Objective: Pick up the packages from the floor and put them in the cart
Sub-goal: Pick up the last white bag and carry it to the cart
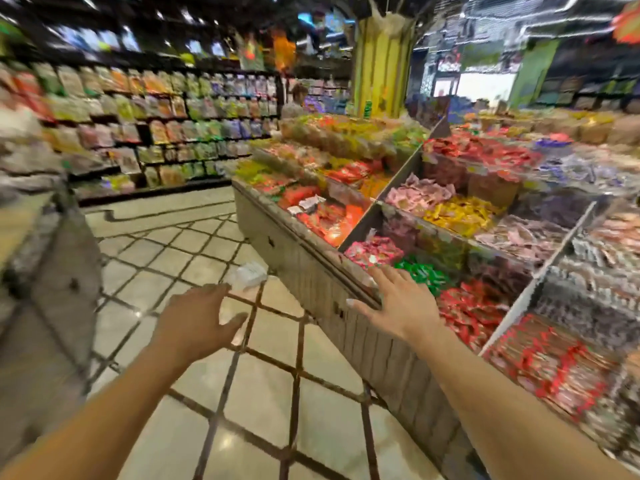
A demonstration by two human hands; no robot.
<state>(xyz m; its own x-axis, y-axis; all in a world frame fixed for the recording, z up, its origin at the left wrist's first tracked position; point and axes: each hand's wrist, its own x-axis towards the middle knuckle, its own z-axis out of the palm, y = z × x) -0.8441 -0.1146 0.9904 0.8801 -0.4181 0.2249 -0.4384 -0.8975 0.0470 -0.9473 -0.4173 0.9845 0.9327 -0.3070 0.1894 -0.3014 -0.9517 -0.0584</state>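
A small white package (248, 274) lies on the tiled floor beside the base of the candy display, just beyond my left hand. My left hand (197, 320) is stretched forward over the floor, fingers apart and holding nothing. My right hand (394, 303) is open too, hovering at the wooden front edge of the display with fingers spread. A blurred grey shape at the far left (52, 271) may be the cart; its wire sides are hard to make out. The whole frame is motion-blurred.
A long wooden display bin (311, 271) full of wrapped sweets runs diagonally along my right. Shelves of bagged snacks (156, 133) line the far wall. A yellow-green pillar (381, 71) stands behind the display. Tiled floor (263, 403) stretches between the left shape and the display.
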